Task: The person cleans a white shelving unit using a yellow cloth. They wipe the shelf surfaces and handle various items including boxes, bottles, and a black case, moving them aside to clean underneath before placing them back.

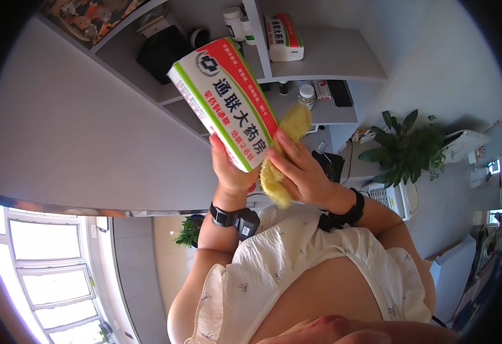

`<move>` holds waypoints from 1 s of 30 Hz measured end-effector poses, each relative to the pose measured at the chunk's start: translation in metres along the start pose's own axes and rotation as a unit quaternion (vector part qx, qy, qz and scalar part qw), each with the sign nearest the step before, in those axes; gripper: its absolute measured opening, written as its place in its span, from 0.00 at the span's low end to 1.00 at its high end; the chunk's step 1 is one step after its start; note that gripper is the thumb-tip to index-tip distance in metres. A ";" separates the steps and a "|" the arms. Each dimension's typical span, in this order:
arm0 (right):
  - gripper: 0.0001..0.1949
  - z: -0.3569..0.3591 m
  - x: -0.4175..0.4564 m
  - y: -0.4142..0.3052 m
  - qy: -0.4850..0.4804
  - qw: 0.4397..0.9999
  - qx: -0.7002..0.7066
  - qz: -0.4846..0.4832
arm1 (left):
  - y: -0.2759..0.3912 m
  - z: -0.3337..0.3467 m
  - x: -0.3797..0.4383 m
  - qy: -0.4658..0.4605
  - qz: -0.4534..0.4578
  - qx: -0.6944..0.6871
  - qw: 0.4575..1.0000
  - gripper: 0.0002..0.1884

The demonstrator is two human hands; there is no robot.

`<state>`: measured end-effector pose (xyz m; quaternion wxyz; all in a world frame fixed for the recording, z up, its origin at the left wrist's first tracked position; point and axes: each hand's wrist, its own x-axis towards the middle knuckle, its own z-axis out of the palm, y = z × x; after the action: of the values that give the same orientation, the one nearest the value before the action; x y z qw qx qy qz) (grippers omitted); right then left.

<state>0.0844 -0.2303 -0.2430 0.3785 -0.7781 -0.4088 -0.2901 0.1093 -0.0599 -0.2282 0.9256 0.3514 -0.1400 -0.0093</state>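
My left hand grips a soft tissue pack by its lower end. The pack has a white, red and green wrapper with writing and is held up, tilted, before the shelves. In my right hand is a fluffy yellow cloth, bunched between the palm and the pack's right edge and pressed against it. Part of the cloth sticks up beyond the fingers. The left fingers behind the pack are hidden.
Grey shelving stands ahead, with a second tissue pack, a lidded jar, white bottles and a black object. A leafy potted plant is at the right. A large smooth panel fills the left.
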 end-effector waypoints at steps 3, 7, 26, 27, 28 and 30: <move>0.25 -0.011 -0.025 0.027 0.019 0.894 0.296 0.337 | 0.005 -0.005 -0.010 -0.020 -0.021 -0.116 0.993 0.45; 0.34 -0.022 -0.035 0.040 0.062 0.573 0.758 0.304 | -0.013 0.003 -0.011 -0.064 -0.085 -0.028 0.994 0.45; 0.38 -0.027 0.158 0.255 0.066 0.909 -0.176 0.372 | -0.019 -0.041 0.049 0.085 -0.109 0.369 0.919 0.17; 0.40 -0.024 0.156 0.256 0.063 0.912 -0.184 0.361 | -0.019 -0.047 0.050 0.095 -0.099 0.367 0.920 0.17; 0.40 -0.025 0.154 0.257 0.042 0.916 -0.149 0.369 | -0.020 -0.052 0.054 0.102 -0.085 0.372 0.919 0.16; 0.39 -0.036 0.151 0.257 0.005 0.920 -0.078 0.385 | -0.019 -0.062 0.068 0.112 -0.055 0.385 0.914 0.15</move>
<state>0.3739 -0.2944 -0.1986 0.4014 -0.9009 -0.0520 -0.1565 0.1927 -0.0423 -0.2677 0.7264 0.6864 -0.0084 0.0336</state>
